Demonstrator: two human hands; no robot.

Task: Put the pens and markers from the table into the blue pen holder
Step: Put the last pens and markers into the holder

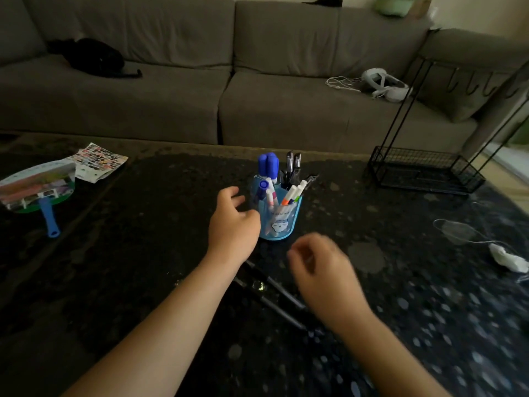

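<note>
The blue pen holder (282,222) stands upright near the middle of the dark table (128,253). It holds blue markers (268,164), several white pens and black pens. My left hand (233,224) hovers just left of the holder, fingers spread, holding nothing. My right hand (323,270) is blurred in front of the holder, fingers loosely curled, and nothing shows in it. Two black pens (274,287) lie on the table between and under my forearms, partly hidden by them.
A hand fan with a blue handle (43,196) and a printed leaflet (97,163) lie at the left. A black wire rack (423,170) stands at the back right. A crumpled tissue (509,260) and a clear plastic piece (455,230) lie at the right. A grey sofa (257,81) is behind.
</note>
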